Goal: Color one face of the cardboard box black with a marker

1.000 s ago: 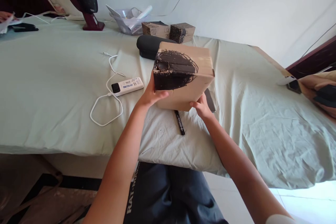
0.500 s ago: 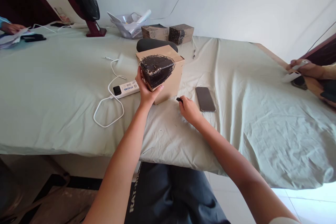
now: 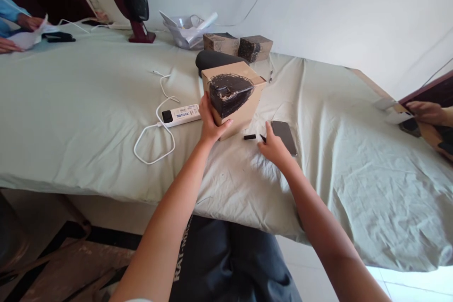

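Observation:
A cardboard box (image 3: 247, 104) rests on the cloth-covered table, one corner scribbled over in black. My left hand (image 3: 211, 122) grips that corner, thumb on the front and fingers round the left side. To the right, my right hand (image 3: 275, 146) is closed around a marker (image 3: 263, 138); only its dark tip end shows, the rest lies hidden in the palm. The index finger points forward, close to a dark phone (image 3: 285, 137) lying on the cloth. Between the box and my right hand lies a small black cap (image 3: 249, 137).
Left of the box is a white power strip (image 3: 182, 115) with a looped white cable (image 3: 155, 160). Behind stand two smaller boxes (image 3: 256, 48), a black rounded case (image 3: 219, 60), a plastic basket (image 3: 184, 33) and a fan (image 3: 141, 33). Other people's hands (image 3: 426, 112) are at both sides.
My right hand has moved right, and the black cap that was at its fingertips now lies on the cloth. The left hand keeps its hold on the box. The view has shifted slightly.

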`<state>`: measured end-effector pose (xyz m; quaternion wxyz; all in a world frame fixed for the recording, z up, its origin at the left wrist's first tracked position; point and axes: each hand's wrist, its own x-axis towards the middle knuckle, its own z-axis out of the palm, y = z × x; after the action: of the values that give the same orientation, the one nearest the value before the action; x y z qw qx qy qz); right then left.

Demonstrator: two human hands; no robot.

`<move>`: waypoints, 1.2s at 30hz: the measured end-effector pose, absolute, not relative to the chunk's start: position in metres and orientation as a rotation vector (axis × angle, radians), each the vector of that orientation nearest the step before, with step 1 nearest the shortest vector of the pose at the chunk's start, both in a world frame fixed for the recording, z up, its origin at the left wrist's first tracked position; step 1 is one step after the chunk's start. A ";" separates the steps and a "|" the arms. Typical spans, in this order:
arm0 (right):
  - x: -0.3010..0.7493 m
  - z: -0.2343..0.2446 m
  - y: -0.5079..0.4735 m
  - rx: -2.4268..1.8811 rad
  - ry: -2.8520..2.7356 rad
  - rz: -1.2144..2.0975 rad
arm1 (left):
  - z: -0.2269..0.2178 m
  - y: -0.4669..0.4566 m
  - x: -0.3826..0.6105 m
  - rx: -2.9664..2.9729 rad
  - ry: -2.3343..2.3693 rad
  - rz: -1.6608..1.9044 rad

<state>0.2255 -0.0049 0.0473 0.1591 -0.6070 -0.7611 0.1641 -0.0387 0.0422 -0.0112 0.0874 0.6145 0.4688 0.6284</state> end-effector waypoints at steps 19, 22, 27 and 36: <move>0.170 0.107 -0.035 -0.545 -1.898 0.665 | -0.001 0.030 -0.004 1.720 1.712 1.988; 0.138 0.120 -0.036 -0.512 -2.030 0.363 | 0.000 0.030 0.000 1.632 1.649 2.026; 0.101 0.113 -0.017 -0.572 -1.973 -0.075 | 0.002 0.028 0.000 1.535 1.581 2.114; 0.106 0.104 0.000 -0.581 -1.899 -0.260 | 0.013 0.019 0.013 1.456 1.868 2.125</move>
<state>0.1061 -0.0002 0.1043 0.5392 -0.2445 -0.7985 -0.1092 0.0134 0.0194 0.0131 -0.0203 0.4575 0.5868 0.6678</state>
